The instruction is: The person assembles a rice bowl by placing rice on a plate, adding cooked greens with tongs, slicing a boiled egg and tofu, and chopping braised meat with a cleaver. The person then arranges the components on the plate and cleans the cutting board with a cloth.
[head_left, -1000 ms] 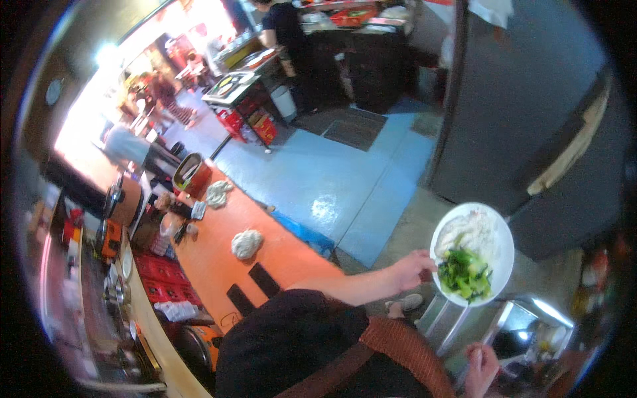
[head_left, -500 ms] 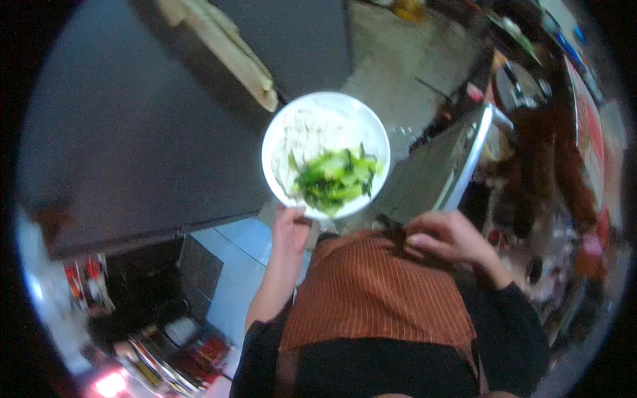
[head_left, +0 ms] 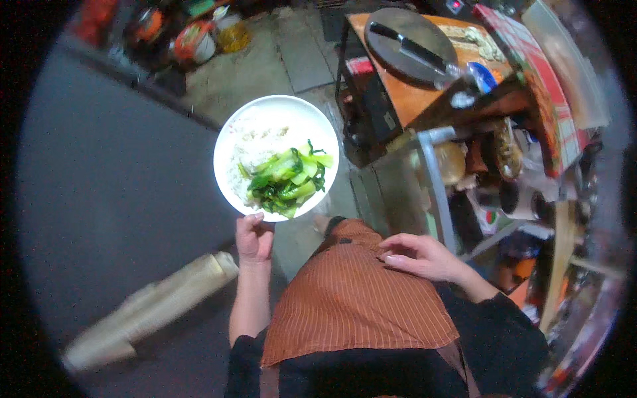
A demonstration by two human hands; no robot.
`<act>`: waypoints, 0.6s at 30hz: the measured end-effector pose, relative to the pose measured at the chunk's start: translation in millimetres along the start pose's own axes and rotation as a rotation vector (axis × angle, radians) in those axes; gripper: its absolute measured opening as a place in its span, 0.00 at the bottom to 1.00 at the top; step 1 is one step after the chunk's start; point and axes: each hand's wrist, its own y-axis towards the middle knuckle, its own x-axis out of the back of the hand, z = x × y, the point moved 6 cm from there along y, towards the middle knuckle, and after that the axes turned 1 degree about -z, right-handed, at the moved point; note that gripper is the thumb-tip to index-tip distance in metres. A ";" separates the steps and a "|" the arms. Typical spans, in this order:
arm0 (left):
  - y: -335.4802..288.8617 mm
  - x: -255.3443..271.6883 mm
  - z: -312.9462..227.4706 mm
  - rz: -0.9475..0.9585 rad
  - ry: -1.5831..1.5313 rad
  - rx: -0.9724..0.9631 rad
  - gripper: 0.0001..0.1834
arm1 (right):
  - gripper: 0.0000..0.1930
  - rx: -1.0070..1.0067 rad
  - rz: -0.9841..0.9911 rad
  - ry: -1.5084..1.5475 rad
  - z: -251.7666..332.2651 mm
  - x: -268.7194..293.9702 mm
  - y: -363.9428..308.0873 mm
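My left hand [head_left: 255,237] grips the near rim of a round white plate [head_left: 308,109], its thumb on the edge and the other fingers hidden underneath. On the plate, white rice [head_left: 255,142] lies at the far left and cooked green leafy vegetables [head_left: 288,179] are heaped at the near right. The plate is held out in front of me, above the floor. Empty and with fingers loosely spread, my right hand [head_left: 421,257] hovers by the brown striped apron [head_left: 358,298] at my waist.
A dark grey panel [head_left: 133,179] with a pale long bar [head_left: 152,308] fills the left. To the right stand a metal-framed shelf [head_left: 434,192] with jars and bags, and a wooden table [head_left: 391,79] bearing a round board [head_left: 424,63] and a knife [head_left: 405,43]. Bottles [head_left: 232,33] stand far left.
The surroundings have shifted: the grey panel's bar now lies lower left, and the table with the knife has come into plainer view. The plate sits further left in the picture, still in my left hand.
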 end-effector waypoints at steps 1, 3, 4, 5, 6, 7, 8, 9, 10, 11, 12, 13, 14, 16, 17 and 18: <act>4.1 3.1 -4.4 -0.039 0.032 0.007 0.31 | 0.17 -0.031 -0.044 0.060 -5.9 -2.9 -3.8; 8.8 -0.3 -6.1 0.027 -0.037 0.013 0.31 | 0.15 -0.171 -0.090 0.250 -19.4 -14.3 -12.0; 8.3 2.4 -4.1 -0.004 -0.063 0.003 0.31 | 0.15 -0.131 -0.109 0.254 -18.3 -13.4 -11.2; 11.2 -1.1 -8.0 0.057 -0.065 -0.032 0.31 | 0.15 -0.090 -0.137 0.257 -20.3 -21.1 -11.0; 11.3 -4.5 -7.2 0.088 -0.061 -0.027 0.32 | 0.14 -0.132 -0.144 0.251 -23.7 -25.3 -10.5; 12.7 -6.8 -8.8 0.138 -0.076 -0.049 0.32 | 0.14 -0.139 -0.178 0.256 -30.0 -31.0 -8.2; 10.2 -7.6 -11.8 0.131 -0.042 -0.062 0.33 | 0.14 -0.104 -0.194 0.285 -32.8 -36.3 -5.6; 11.0 -6.4 -12.3 0.119 -0.024 -0.052 0.32 | 0.13 -0.105 -0.191 0.312 -40.8 -44.0 0.1; 6.9 -6.0 -18.5 0.092 -0.024 -0.065 0.32 | 0.13 -0.090 -0.180 0.351 -46.9 -52.2 3.6; 9.9 -12.3 -23.8 0.198 -0.006 -0.106 0.31 | 0.13 -0.003 -0.228 0.255 -53.4 -49.1 20.2; 7.7 -13.7 -29.9 0.198 0.048 -0.107 0.30 | 0.14 0.003 -0.252 0.197 -60.4 -50.1 29.2; 11.3 -14.2 -34.2 0.213 0.095 -0.095 0.29 | 0.15 0.016 -0.291 0.170 -69.6 -53.3 35.0; 13.7 -14.1 -35.8 0.221 0.130 -0.072 0.29 | 0.16 0.021 -0.308 0.149 -79.4 -57.4 41.6; 22.6 -11.7 -42.6 0.246 0.153 -0.060 0.29 | 0.17 -0.041 -0.441 -0.005 -97.2 -61.8 52.7; 25.6 -10.0 -44.7 0.233 0.146 -0.047 0.29 | 0.17 -0.025 -0.512 0.051 -101.5 -69.0 51.5; 29.2 -9.5 -45.5 0.338 0.173 -0.055 0.29 | 0.17 0.009 -0.537 0.057 -105.0 -65.6 62.7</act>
